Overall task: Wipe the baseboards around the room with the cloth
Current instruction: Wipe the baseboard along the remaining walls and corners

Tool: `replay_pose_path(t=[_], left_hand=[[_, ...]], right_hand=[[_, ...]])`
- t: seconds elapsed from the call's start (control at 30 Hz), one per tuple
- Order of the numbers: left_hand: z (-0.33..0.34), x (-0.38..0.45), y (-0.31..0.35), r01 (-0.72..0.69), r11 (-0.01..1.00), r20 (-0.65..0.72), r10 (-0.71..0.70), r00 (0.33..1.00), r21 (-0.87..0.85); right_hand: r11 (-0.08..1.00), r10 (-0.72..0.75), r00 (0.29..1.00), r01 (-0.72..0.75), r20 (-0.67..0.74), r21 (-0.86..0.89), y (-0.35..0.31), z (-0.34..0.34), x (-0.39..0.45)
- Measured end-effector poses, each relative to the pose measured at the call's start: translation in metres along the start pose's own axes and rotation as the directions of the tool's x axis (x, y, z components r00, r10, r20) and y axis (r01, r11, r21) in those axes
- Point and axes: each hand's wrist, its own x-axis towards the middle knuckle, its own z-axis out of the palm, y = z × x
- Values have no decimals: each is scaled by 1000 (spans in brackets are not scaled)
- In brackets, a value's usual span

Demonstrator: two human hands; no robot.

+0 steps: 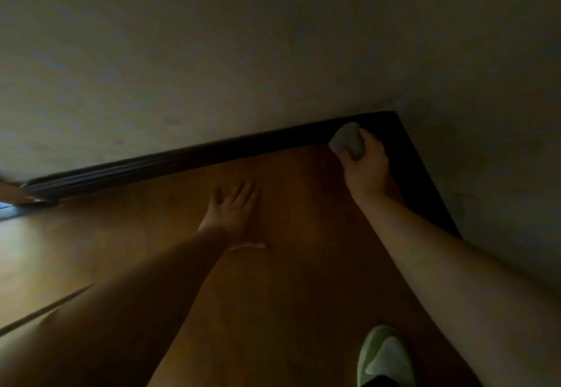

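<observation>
Right hand grips the cloth against the baseboard corner; left hand spread flat on the floor.

My right hand grips a wadded grey cloth, pressed to the dark baseboard by the room corner. My left hand lies flat, fingers spread, on the wood floor. A green shoe sits nearer me, below the right hand.

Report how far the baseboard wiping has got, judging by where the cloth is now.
Done: nothing can be confirmed; the dim picture shows no wiped stretch. In hand: the right hand presses the bunched grey cloth against the dark baseboard near the room corner, while the left hand lies flat on the wooden floor. Left: probably the run toward the left and the short one on the right wall.
</observation>
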Motion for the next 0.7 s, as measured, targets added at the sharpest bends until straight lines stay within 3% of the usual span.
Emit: replay_pose_path(t=[0.2, 0.4, 0.6, 0.7], left_hand=[[-2, 6, 10, 32, 999, 21, -32, 999, -11], [0, 6, 10, 41, 998, 12, -41, 999, -40], [-6, 5, 11, 40, 998, 51, -38, 998, -38], [-8, 4, 12, 45, 998, 64, -42, 997, -45]], right_hand=[[992, 103, 990, -110, -101, -65, 27, -33, 34], [971, 136, 989, -145, -62, -192, 22, -49, 76], [968, 142, 989, -149, -46, -200, 12, -47, 98], [976, 200, 978, -204, -62, -72, 5, -41, 96]])
